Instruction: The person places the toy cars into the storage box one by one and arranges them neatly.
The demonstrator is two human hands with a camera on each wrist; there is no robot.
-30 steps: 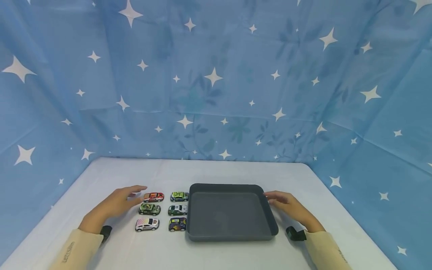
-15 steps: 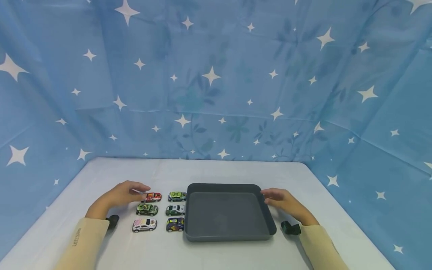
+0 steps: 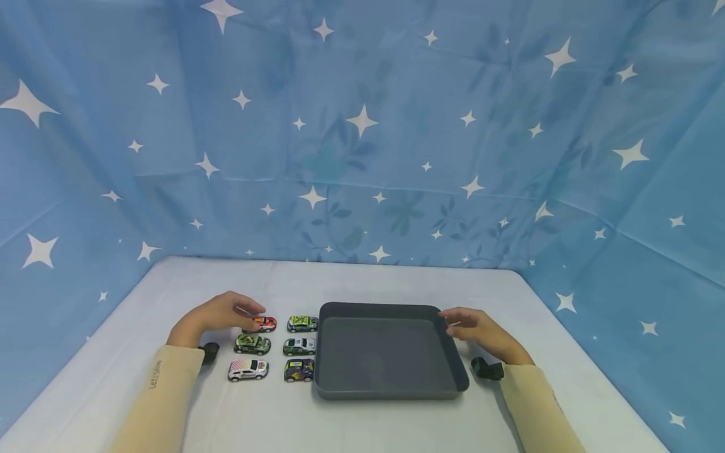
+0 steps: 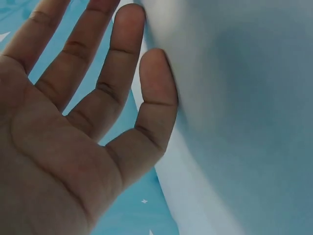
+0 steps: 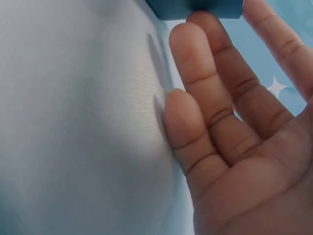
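Note:
My left hand (image 3: 219, 313) reaches over a small red toy car (image 3: 269, 324), with the thumb at the car's near left side and the fingers above it. In the left wrist view the fingers are loosely bent and the car is out of sight. Just in front lie a green camouflage toy car (image 3: 252, 344) and a white-and-pink toy car (image 3: 248, 370). At the upper right corner of a dark grey tray (image 3: 385, 352), my right hand (image 3: 480, 329) touches the rim with its fingertips. The right wrist view shows those fingers extended near the tray's edge (image 5: 198, 7).
A second column of toy cars stands close to the tray's left side: a yellow-green one (image 3: 303, 323), a white-and-green one (image 3: 299, 346) and a dark purple one (image 3: 299, 370). A white-topped table (image 3: 391, 428) carries everything. Behind it hangs a blue star-patterned curtain (image 3: 362, 189).
My left hand has moved right and over the red toy car from its left side. The right hand stays at the tray's corner. The cars and tray keep their places; the head view shifts slightly.

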